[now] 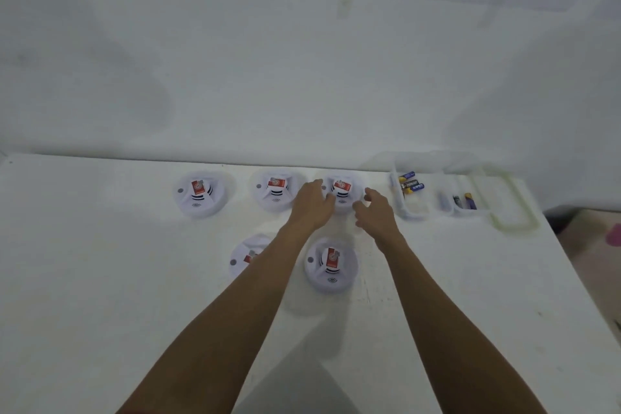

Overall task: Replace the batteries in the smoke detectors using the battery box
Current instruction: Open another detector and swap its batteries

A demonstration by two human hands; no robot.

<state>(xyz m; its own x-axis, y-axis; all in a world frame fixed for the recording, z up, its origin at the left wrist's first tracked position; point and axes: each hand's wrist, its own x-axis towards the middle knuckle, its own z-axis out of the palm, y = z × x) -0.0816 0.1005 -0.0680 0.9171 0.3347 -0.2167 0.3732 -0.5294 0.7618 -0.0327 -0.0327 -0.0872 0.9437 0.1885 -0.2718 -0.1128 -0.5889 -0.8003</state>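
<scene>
Here both hands reach the smoke detector (342, 191) just left of the battery box (447, 191): left hand (312, 203) touches its side, right hand (374, 212) open beside it, neither clearly gripping

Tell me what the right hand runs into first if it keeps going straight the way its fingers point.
The right hand points up-left at the back-row right smoke detector, so it likely meets that detector's right rim first. Whether the fingers already touch it is unclear.

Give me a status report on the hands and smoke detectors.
Both hands open, left hand and right hand flanking back-right detector. Battery box open at right. Nothing in the way.
</scene>
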